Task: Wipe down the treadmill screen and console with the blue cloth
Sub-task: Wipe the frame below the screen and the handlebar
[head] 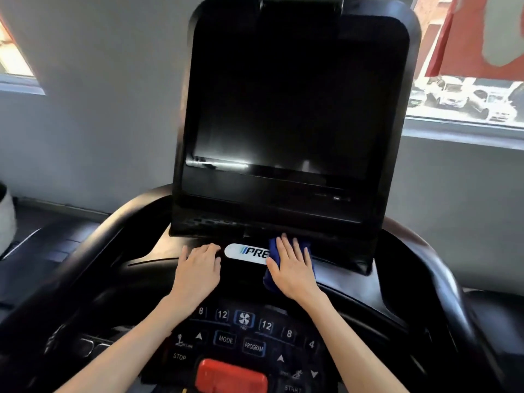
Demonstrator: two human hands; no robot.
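The treadmill's large black screen (295, 109) stands dark and upright in the middle of the view. Below it lies the black console (141, 268) with a white logo badge (243, 252). My right hand (293, 268) lies flat, fingers spread, pressing the blue cloth (272, 248) onto the console just under the screen, covering the badge's right end. The cloth shows at the hand's left edge and past its fingertips. My left hand (198, 269) rests palm down on the console left of the badge, holding nothing.
A button panel (246, 333) with number, MODE and PROGRAM keys sits nearer me, with a red stop button (232, 375) at the bottom. Curved black handrails (442, 279) flank the console. Windows sit at the far left and right of a grey wall.
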